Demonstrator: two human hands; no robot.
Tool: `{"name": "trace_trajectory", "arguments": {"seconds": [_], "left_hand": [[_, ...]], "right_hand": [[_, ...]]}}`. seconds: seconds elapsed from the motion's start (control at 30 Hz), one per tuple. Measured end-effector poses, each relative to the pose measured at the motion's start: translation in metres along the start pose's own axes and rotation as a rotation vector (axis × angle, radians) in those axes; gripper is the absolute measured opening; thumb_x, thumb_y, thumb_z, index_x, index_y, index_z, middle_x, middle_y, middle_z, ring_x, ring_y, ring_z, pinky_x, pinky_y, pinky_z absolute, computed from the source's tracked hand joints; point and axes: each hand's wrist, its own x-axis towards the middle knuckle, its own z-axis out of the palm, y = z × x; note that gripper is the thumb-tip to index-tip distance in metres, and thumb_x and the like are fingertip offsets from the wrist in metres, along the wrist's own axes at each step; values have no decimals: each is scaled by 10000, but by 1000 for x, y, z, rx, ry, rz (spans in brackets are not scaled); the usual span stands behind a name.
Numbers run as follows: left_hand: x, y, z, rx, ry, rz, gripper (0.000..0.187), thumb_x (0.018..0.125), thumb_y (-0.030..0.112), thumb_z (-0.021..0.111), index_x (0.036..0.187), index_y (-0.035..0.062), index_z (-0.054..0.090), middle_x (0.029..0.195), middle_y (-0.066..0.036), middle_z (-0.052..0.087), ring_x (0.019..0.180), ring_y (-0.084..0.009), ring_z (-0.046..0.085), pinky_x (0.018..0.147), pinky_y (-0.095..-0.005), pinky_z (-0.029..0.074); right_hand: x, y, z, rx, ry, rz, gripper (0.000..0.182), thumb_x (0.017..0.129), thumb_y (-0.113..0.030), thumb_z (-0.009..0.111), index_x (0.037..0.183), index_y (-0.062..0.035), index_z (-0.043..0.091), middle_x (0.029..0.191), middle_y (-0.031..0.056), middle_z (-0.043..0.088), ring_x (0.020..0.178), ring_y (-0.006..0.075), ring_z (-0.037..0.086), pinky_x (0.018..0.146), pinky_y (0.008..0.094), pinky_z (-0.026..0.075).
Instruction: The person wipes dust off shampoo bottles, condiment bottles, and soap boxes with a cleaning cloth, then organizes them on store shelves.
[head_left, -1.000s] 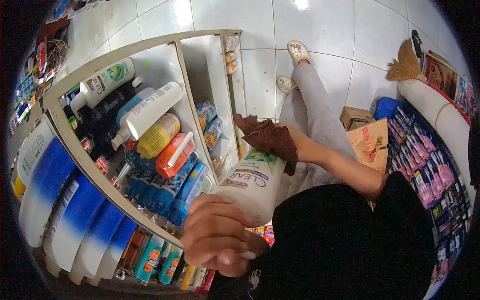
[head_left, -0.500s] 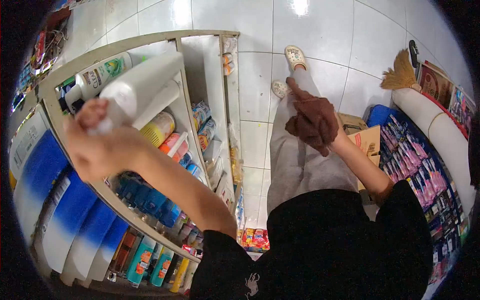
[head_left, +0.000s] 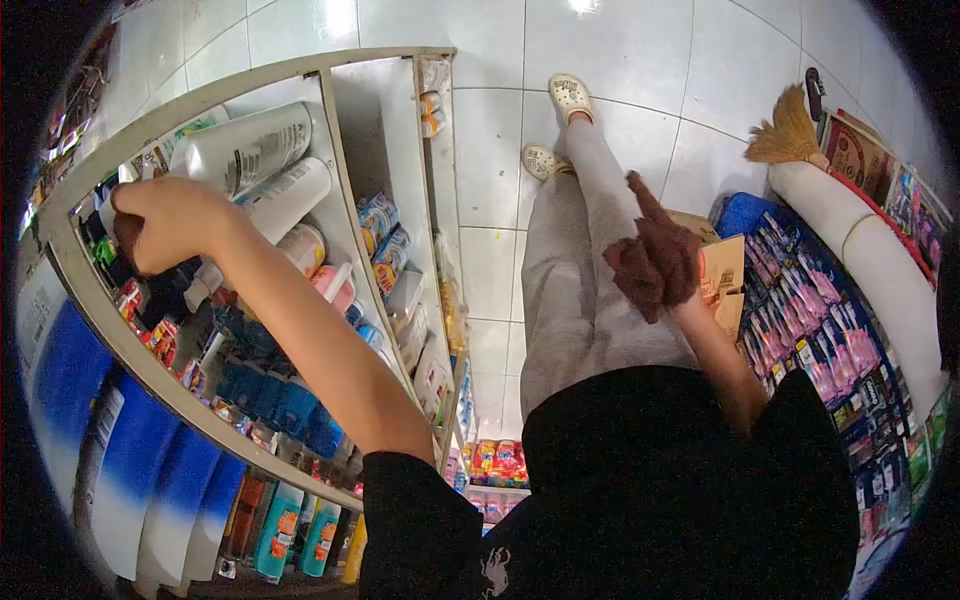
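Note:
My left hand (head_left: 165, 225) reaches into the upper shelf compartment, fingers curled, back of the hand toward me. It sits at the cap end of the bottles, just below a large white bottle (head_left: 245, 150) that lies on its side on top of the others. A second white pump bottle (head_left: 280, 198) lies under that one. Something dark shows beneath my fingers; I cannot tell whether they grip it. My right hand (head_left: 690, 303) is raised over my lap, wrapped in a brown cloth (head_left: 650, 262) that it holds.
The cream shelf frame (head_left: 95, 300) holds yellow, orange and blue bottles; large blue-and-white bottles (head_left: 140, 460) stand below. On the right are a rack of pink sachets (head_left: 830, 340), a cardboard box (head_left: 725, 275) and a broom (head_left: 785, 135). White tiled floor (head_left: 620, 50) lies ahead.
My left hand carried the white bottle from in front of my chest up into the shelf, where it now lies on the other bottles. My right hand with the cloth moved off the bottle and to the right.

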Motion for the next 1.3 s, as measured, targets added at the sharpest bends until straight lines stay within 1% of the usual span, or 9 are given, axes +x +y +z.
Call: {"name": "trace_trajectory", "arguments": {"seconds": [0.17,0.37,0.83,1.03,1.07,1.1,1.13,1.2,1.3], "left_hand": [[23,-49,-12,-14,60,72,245,718,121,485,631,-107,508,650,-169,559,502,-213,508,473,-325,440],[10,-29,-22,100,41,-29,279,756,160,477,689,-107,519,664,-178,545,549,-240,556,506,-316,504],[31,-83,-60,836,-338,316,300,867,265,414,848,19,584,849,-157,590,780,-286,555,710,-373,428],[10,-4,-55,632,-359,-69,418,838,340,437,1010,-26,544,1070,-217,527,1008,-323,493,839,-387,382],[7,79,-33,1023,-458,-606,480,815,343,495,1121,-25,460,1148,-241,462,1049,-340,451,885,-406,344],[-24,-32,-67,1092,-28,213,530,795,326,543,1173,-17,400,1222,-258,365,1090,-370,384,899,-459,310],[-44,65,-38,943,-55,174,524,791,297,564,1165,-26,391,1228,-248,328,1099,-390,335,892,-489,297],[-123,82,-31,325,-249,86,626,790,265,556,1251,-43,264,1239,-248,309,1141,-407,275,969,-508,181],[-246,73,-40,562,-1247,-51,500,755,209,568,1150,-60,418,1133,-265,443,1052,-364,414,936,-403,286]], "right_hand": [[-17,52,2,508,-19,21,608,839,-396,438,1324,-149,166,467,15,324,346,125,282,290,242,274],[-7,52,-14,-387,127,-133,397,831,-279,484,1151,-53,416,842,63,561,736,171,556,646,262,462],[42,-66,-51,301,212,-5,316,862,-173,459,1123,5,446,970,84,535,849,183,540,708,296,462],[68,-117,-98,743,152,29,350,882,-237,422,1118,21,442,978,117,533,870,211,544,750,328,467],[75,-109,-115,566,135,-52,350,875,-261,429,1087,15,473,961,118,552,858,222,560,749,339,477],[83,-106,-133,563,149,-12,349,861,-283,448,1071,-7,496,940,109,563,817,222,571,726,345,486],[91,-107,-148,561,163,29,349,847,-304,468,1055,-30,520,920,100,575,775,222,582,702,352,495],[120,-89,-184,-628,304,-585,329,836,-289,486,1038,-33,527,926,87,572,802,202,573,673,335,484],[104,-110,-200,-615,370,-328,470,735,-385,560,1018,-10,535,931,120,565,839,239,559,679,349,462]]}}
